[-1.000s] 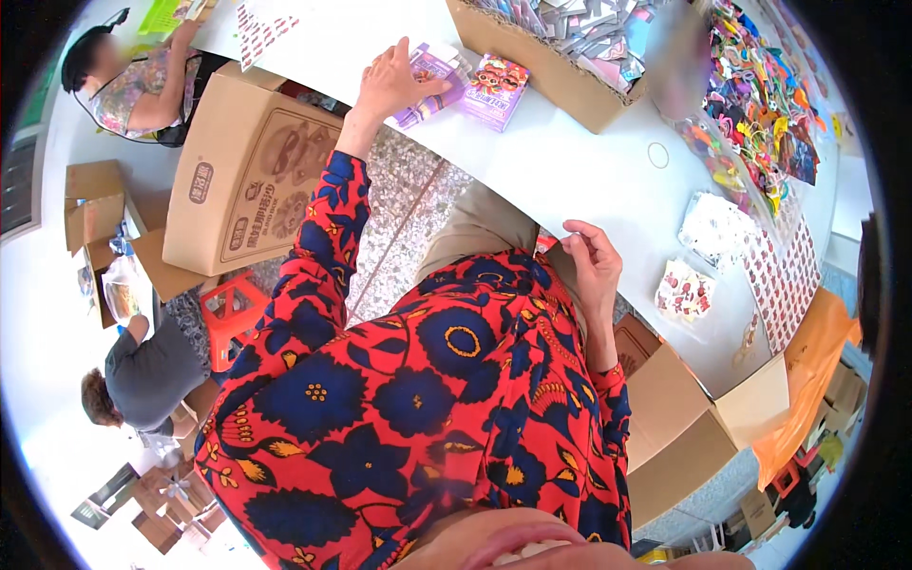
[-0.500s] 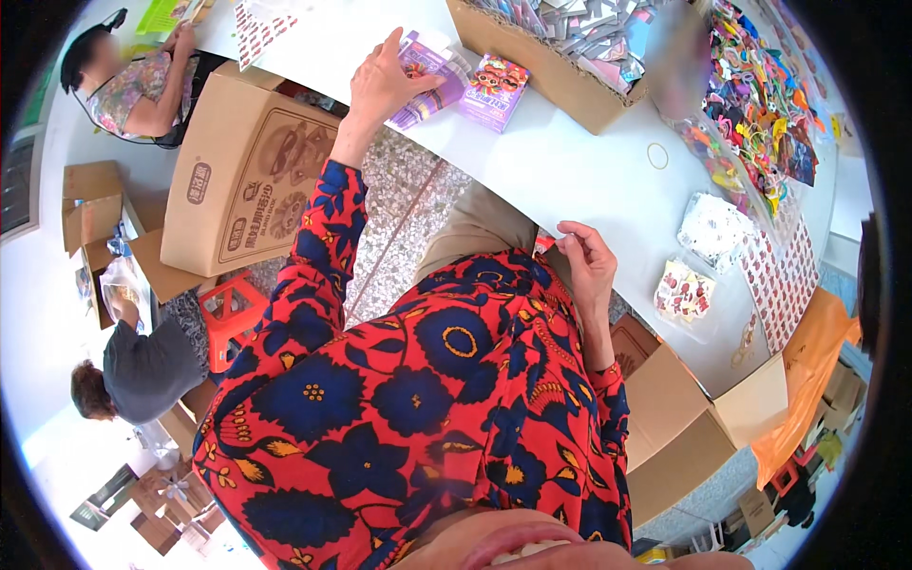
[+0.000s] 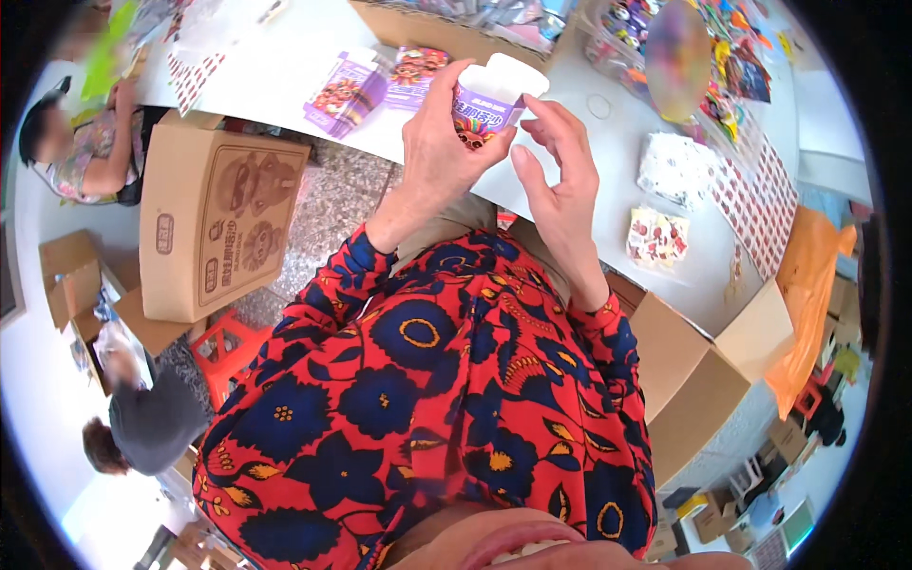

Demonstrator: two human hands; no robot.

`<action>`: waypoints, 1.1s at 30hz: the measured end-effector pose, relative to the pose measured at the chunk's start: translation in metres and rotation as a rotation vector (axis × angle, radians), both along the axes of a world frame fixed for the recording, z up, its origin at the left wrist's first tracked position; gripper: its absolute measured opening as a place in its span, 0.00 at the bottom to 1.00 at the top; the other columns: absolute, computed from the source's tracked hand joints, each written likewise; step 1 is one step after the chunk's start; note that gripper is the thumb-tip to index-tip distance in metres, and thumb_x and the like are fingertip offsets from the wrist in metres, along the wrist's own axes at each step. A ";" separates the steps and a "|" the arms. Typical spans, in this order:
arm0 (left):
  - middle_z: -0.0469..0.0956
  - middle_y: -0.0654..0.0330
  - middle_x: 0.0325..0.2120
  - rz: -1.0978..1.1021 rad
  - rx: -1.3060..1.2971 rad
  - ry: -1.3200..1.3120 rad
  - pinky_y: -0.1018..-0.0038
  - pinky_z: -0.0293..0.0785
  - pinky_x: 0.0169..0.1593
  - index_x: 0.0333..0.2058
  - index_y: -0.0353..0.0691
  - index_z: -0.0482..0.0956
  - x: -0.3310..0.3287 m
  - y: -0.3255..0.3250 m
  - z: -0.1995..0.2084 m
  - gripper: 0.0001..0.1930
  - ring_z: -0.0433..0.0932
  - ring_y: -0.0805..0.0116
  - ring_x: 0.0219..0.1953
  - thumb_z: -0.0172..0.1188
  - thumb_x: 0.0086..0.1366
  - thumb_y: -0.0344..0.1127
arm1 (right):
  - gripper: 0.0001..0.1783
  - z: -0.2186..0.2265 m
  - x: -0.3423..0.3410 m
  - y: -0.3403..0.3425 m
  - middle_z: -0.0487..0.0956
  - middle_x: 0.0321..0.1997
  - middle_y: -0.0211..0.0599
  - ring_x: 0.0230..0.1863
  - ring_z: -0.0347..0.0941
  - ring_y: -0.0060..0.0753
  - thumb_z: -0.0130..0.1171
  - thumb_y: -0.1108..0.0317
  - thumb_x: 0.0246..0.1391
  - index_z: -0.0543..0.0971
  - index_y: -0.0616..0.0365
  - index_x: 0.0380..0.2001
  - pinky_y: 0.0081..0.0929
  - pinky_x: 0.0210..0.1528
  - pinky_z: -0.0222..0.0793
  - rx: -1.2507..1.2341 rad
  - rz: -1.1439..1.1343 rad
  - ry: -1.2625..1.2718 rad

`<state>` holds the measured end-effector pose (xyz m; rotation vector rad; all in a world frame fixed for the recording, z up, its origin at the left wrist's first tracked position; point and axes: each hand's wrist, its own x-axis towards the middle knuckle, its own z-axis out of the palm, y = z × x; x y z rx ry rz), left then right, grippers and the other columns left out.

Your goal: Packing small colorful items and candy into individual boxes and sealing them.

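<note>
My left hand [image 3: 439,147] is closed around a small purple carton [image 3: 484,106] with a colourful cartoon print. The carton is raised above the table's near edge, its white end flaps open. At its right side is my right hand [image 3: 565,166], fingers curved and apart, fingertips at the flap edge; whether they touch it I cannot tell. Left of my hands, several purple cartons [image 3: 344,95] lie in an overlapping pile on the white table [image 3: 275,71]. Another purple carton [image 3: 418,71] lies between that pile and my left hand.
A cardboard box [image 3: 456,36] of small packets stands at the back. Right of it are a tub of colourful trinkets [image 3: 627,52], a bag of white pieces [image 3: 674,171], printed cards [image 3: 657,237] and a sticker sheet [image 3: 755,214]. Large cartons [image 3: 223,223] flank me; two people sit leftward.
My left hand has left the carton pile and moved right, now holding an open-ended carton. My right hand has risen from the table edge to meet it. The view has shifted.
</note>
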<state>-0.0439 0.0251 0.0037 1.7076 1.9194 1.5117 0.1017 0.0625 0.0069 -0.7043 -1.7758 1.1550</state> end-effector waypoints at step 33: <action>0.65 0.42 0.46 -0.132 0.136 0.130 0.61 0.73 0.43 0.56 0.29 0.53 0.042 -0.002 0.016 0.44 0.72 0.45 0.43 0.66 0.39 0.29 | 0.24 0.035 0.036 0.028 0.79 0.45 0.30 0.44 0.76 0.26 0.59 0.77 0.50 0.72 0.59 0.53 0.25 0.48 0.72 -0.349 0.194 0.145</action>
